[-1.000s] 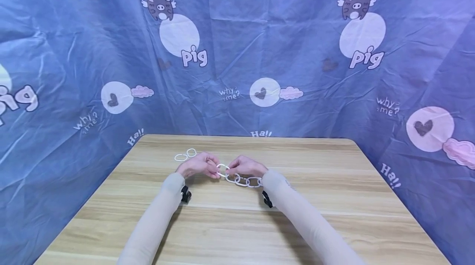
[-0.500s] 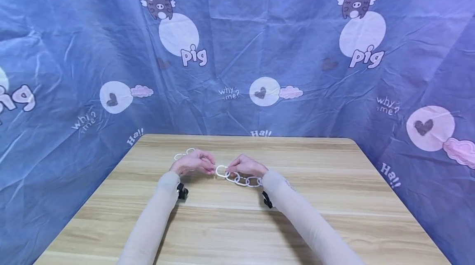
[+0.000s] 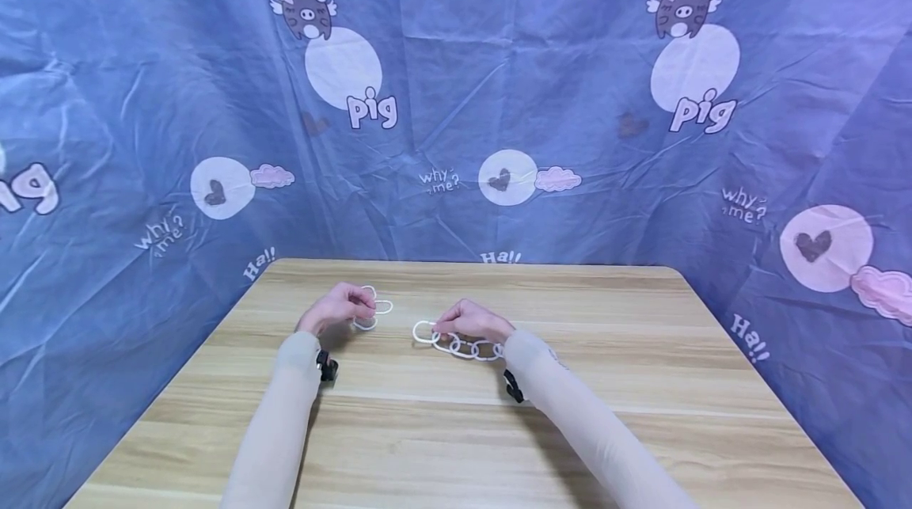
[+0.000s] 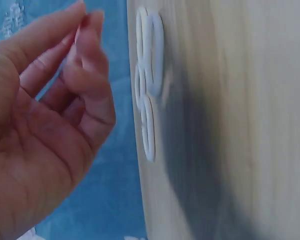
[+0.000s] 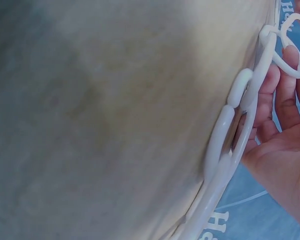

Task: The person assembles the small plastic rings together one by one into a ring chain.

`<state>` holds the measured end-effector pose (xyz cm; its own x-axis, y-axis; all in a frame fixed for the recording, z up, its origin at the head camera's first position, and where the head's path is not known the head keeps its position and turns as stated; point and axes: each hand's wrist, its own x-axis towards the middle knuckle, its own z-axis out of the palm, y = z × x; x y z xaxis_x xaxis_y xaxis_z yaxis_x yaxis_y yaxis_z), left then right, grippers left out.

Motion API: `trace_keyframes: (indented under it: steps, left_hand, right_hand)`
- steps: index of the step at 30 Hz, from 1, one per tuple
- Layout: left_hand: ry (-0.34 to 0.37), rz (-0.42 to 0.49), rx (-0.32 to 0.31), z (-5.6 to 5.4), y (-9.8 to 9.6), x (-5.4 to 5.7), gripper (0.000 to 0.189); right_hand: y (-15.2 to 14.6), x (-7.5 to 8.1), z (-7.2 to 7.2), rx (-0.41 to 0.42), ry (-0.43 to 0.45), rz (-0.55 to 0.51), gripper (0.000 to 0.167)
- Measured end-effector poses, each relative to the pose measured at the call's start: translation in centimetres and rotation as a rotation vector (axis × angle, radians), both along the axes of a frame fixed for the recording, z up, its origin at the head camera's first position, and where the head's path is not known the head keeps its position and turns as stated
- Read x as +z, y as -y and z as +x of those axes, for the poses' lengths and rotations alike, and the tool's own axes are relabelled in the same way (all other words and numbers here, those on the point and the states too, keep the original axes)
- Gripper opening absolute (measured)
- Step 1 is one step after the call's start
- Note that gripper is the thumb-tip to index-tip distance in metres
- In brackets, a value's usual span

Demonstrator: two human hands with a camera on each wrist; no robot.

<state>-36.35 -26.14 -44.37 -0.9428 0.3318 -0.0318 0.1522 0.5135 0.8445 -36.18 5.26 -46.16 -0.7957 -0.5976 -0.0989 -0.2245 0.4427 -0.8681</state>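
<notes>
My left hand hovers over several loose white plastic chain links at the table's left back. In the left wrist view, my left fingers are loosely bent, thumb and fingertips close together, with nothing visible between them; the links lie on the wood beyond. Near the middle, my right hand pinches the left end of a white plastic chain made of several joined links. One link juts out left of the fingertips. The right wrist view shows the chain running along the table beside the hand; the forearm partly hides its right end.
A wood-grain table carries everything. Its back edge meets a blue printed curtain, which also hangs along both sides. Each wrist wears a small black camera mount.
My left hand has let go of the chain's end link and moved left to the loose links. My right hand stays in place, still holding the chain.
</notes>
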Motion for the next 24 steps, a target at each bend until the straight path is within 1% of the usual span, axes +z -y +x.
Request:
trace_keyframes:
  steps: [2,5,8,13,16,18,23,24]
  left_hand:
    - [-0.019,-0.022,0.034,0.0,0.6,-0.2,0.025]
    - [-0.035,-0.052,0.049,0.0,1.3,-0.6,0.023]
    - [-0.031,-0.078,0.073,0.1,1.7,-1.1,0.026]
    - [0.03,-0.128,0.126,0.8,1.8,-1.5,0.037]
    - [0.05,-0.139,0.128,1.0,1.7,-1.5,0.04]
    - [0.043,-0.137,0.122,1.0,1.6,-1.4,0.04]
    - [0.02,-0.15,0.082,0.5,1.2,-1.4,0.037]
    - [0.027,-0.149,0.081,0.4,1.1,-1.5,0.036]
  right_hand:
    - [-0.1,0.0,0.0,0.002,-0.004,-0.002,0.023]
    - [-0.2,-0.1,0.0,-0.005,-0.008,0.0,0.022]
    - [-0.2,-0.1,0.0,-0.012,-0.01,0.007,0.021]
    - [0.3,-0.5,-0.2,0.007,-0.001,0.018,0.021]
    - [0.4,-0.7,-0.3,0.022,0.017,0.015,0.022]
    - [0.4,-0.7,-0.3,0.022,0.021,0.01,0.021]
    - [-0.1,-0.5,-0.3,0.0,0.022,0.005,0.019]
    - [-0.2,-0.4,-0.2,-0.003,0.02,0.007,0.019]
